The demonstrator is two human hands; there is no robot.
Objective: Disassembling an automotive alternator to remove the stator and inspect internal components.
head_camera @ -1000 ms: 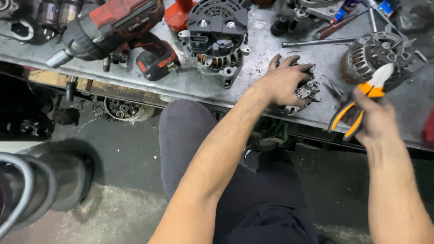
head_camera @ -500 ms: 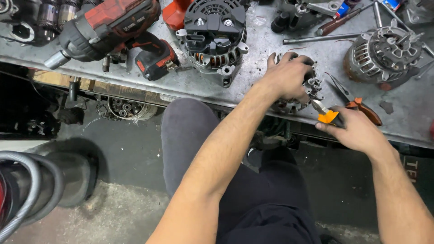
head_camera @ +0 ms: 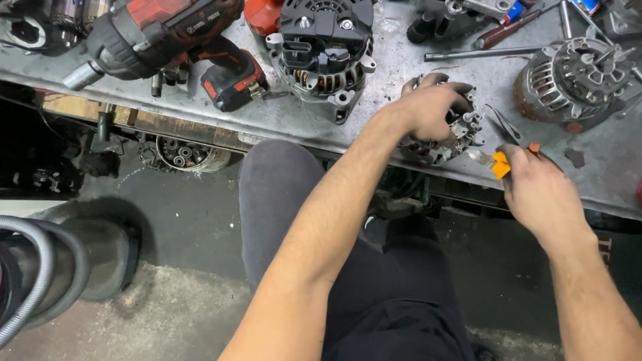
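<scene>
Two hands work at the near edge of a grey metal worktop point(head_camera: 401, 73), and what matters is how the pliers meet the part between them. Largest on the surface is a red and black impact wrench point(head_camera: 160, 33) at far left, then a black alternator point(head_camera: 324, 47) standing just beside it, then a bare silver alternator housing point(head_camera: 575, 73) at far right, well apart from the hands.

The alternator part point(head_camera: 461, 127) sits at the worktop's front lip. The left hand point(head_camera: 428, 110) is clamped over its top, fingers curled round the far side, steadying it. The right hand point(head_camera: 542, 194) lies just to the right and a little nearer the body, closed round orange-handled pliers point(head_camera: 498, 164). Their long axis runs roughly sideways, nose pointing left toward the part's lower right flank; whether the tips touch it I cannot tell. A long steel rod point(head_camera: 488, 53) lies beyond, parallel to the edge.
</scene>
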